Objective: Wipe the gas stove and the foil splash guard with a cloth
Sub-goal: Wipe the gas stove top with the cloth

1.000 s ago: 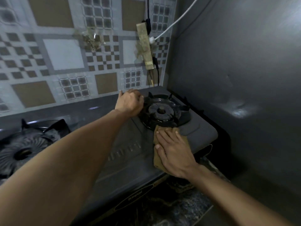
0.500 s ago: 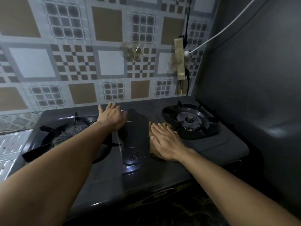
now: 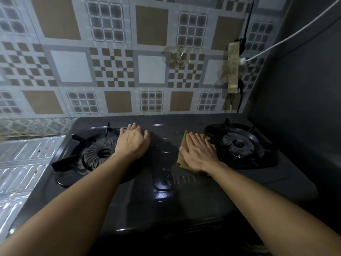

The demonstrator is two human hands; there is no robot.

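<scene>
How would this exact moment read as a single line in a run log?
wiping stove top | right hand flat on cloth, beside right burner | left hand resting by left burner

right hand [image 3: 200,154] hides most of the cloth [image 3: 184,145].

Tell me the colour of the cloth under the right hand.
Brownish tan: the cloth, seen in the head view, pressed flat under the right hand.

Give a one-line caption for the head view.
Right hand presses a brown cloth flat on the gas stove between burners; left hand braces nearby.
</scene>
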